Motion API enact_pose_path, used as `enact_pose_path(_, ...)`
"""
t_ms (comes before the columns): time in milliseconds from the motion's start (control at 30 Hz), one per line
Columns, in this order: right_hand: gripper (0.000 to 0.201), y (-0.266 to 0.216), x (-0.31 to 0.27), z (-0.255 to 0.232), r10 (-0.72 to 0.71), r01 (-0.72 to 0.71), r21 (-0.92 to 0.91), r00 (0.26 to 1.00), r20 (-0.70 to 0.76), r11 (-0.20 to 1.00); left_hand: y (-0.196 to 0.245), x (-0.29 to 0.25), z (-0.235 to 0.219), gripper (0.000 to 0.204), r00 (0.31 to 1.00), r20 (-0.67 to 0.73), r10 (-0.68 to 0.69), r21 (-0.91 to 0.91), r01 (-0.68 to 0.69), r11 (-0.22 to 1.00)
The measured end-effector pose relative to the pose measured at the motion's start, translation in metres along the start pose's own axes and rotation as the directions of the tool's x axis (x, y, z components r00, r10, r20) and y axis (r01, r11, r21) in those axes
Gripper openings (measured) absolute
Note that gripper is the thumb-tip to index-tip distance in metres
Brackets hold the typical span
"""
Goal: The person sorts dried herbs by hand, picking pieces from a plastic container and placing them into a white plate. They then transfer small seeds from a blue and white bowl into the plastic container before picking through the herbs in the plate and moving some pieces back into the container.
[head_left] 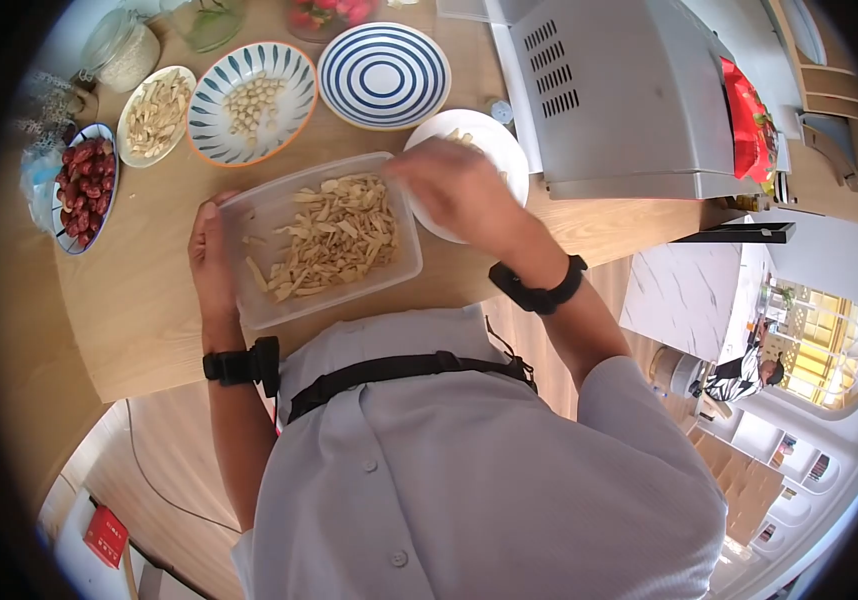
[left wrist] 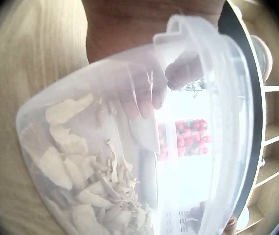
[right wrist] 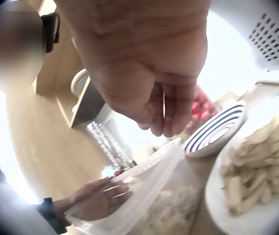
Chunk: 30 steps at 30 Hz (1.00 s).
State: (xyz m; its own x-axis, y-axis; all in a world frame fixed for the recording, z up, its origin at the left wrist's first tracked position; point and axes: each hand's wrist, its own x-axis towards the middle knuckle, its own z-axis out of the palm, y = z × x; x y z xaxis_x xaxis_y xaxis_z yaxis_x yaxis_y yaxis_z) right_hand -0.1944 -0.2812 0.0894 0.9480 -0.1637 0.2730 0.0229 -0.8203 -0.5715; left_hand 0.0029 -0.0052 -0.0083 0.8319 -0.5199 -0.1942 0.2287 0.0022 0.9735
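Note:
A translucent plastic container (head_left: 404,262), part filled with thin pale-yellow dried slices (head_left: 344,235), sits at the table's front edge. My left hand (head_left: 211,255) grips its left side; the left wrist view shows the thumb (left wrist: 184,71) at the rim and the fingers seen through the plastic. Over the container's right rim hovers my right hand (head_left: 461,192), blurred in the head view, fingers bent downward and nothing visible between them. Beneath and beside it is a white plate (head_left: 512,165); the right wrist view shows a heap of similar pale slices (right wrist: 261,164) on it.
Along the back stand a blue-ringed plate (head_left: 384,75), an orange-rimmed plate (head_left: 211,140) of round cream seeds, a dish of pale slices (head_left: 156,115) and a bowl of red dates (head_left: 86,190). A glass jar (head_left: 121,52) stands behind. At right is a grey metal appliance (head_left: 629,110).

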Motion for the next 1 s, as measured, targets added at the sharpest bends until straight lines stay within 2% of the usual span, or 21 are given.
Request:
enact_pose_path(67, 0.032, -0.026, 0.014, 0.012, -0.177, 0.17, 0.057, 0.972, 0.152, 0.984, 0.0, 0.0, 0.001, 0.04, 1.0, 0.004, -0.007, -0.008, 0.007, 1.0)
enact_pose_path(167, 0.037, -0.047, 0.026, 0.039, -0.207, 0.23, -0.05, 0.937, 0.28, 0.972, 0.002, -0.001, 0.0, 0.04, 1.0, 0.016, -0.004, -0.003, 0.004, 1.0)
enact_pose_path(267, 0.059, -0.041, 0.028, 0.061, -0.172, 0.267, -0.199, 0.901, 0.398, 0.943, 0.002, -0.002, -0.001, 0.039, 1.0, 0.019, -0.005, -0.017, 0.005, 1.0)
enact_pose_path(367, 0.059, -0.03, 0.023, 0.078, -0.22, 0.326, -0.202, 0.882, 0.417, 0.924, 0.003, -0.002, 0.004, 0.04, 1.0, 0.012, 0.015, -0.019, -0.014, 1.0)
enact_pose_path(467, 0.059, -0.024, 0.023, 0.085, -0.21, 0.317, -0.18, 0.87, 0.447, 0.931, 0.008, -0.005, 0.007, 0.041, 0.999, -0.004, 0.033, -0.009, -0.033, 0.999)
enact_pose_path(667, 0.057, -0.024, 0.041, 0.065, -0.088, 0.205, -0.103, 0.747, 0.659, 0.973, 0.003, -0.001, 0.003, 0.042, 1.0, -0.001, 0.026, 0.009, -0.026, 1.0)
enact_pose_path(767, 0.055, -0.032, 0.044, 0.067, -0.107, 0.202, -0.124, 0.841, 0.53, 0.971, 0.004, -0.002, 0.008, 0.041, 0.999, -0.006, 0.034, -0.008, -0.034, 0.999)
enact_pose_path(867, 0.049, -0.025, 0.031, 0.086, -0.188, 0.304, -0.21, 0.879, 0.439, 0.929, 0.008, -0.004, 0.009, 0.041, 1.0, -0.015, 0.018, -0.013, -0.019, 1.0)
enact_pose_path(1000, 0.042, -0.015, 0.029, 0.074, -0.195, 0.294, -0.105, 0.821, 0.536, 0.95, 0.008, -0.004, 0.007, 0.041, 0.999, -0.026, 0.029, 0.028, -0.028, 0.999)
